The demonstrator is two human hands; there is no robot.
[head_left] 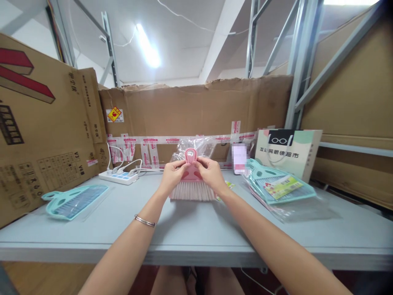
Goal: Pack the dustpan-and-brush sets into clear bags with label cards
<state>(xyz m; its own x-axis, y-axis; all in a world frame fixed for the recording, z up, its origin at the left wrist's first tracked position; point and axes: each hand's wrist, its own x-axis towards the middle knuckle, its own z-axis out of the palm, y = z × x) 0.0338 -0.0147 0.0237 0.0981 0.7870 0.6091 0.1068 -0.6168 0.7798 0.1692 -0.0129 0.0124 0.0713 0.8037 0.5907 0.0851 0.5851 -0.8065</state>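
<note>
A pink hand brush (192,175) with pale bristles (193,191) stands upright over the middle of the table, bristles down. My left hand (175,174) pinches its handle from the left, just below the hanging loop. From the right, my right hand (210,174) grips the same handle, the two thumbs almost meeting. Clear crinkled plastic (199,145) rises right behind the brush. Part of a green and yellow label (229,185) shows beside my right wrist.
A teal dustpan set (78,200) lies at left; wrapped sets (282,184) are stacked at right. Near the back are a power strip (119,177), a propped phone (240,159) and a paper bag (288,151). Cardboard (190,110) walls the rear; the table edge (196,256) runs in front.
</note>
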